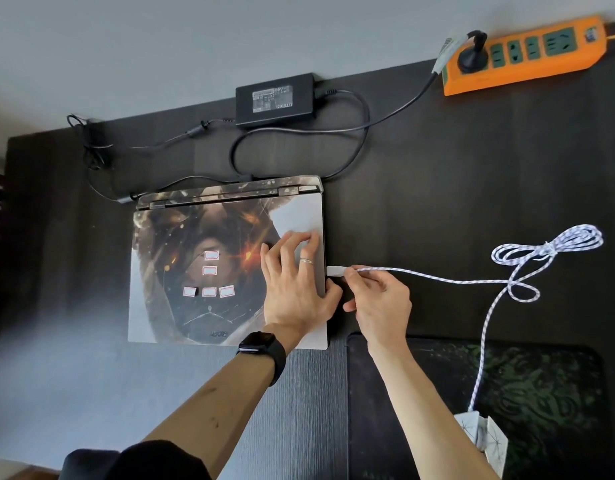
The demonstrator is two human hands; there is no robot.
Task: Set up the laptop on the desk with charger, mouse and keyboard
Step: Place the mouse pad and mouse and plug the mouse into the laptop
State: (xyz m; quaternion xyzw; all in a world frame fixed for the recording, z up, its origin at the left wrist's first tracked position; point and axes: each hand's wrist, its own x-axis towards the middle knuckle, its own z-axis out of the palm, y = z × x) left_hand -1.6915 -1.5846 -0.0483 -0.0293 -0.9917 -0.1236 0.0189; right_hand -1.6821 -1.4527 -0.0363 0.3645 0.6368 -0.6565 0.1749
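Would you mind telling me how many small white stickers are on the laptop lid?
5: two stacked mid-lid, three in a row below. The left hand may hide more.

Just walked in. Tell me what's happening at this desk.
A person is wiring up a closed laptop. The left hand presses flat on its lid, while the right hand pinches the white USB plug of a braided cable at the laptop's right edge. The charger brick is already plugged into the orange power strip, its lead reaching the laptop's back.
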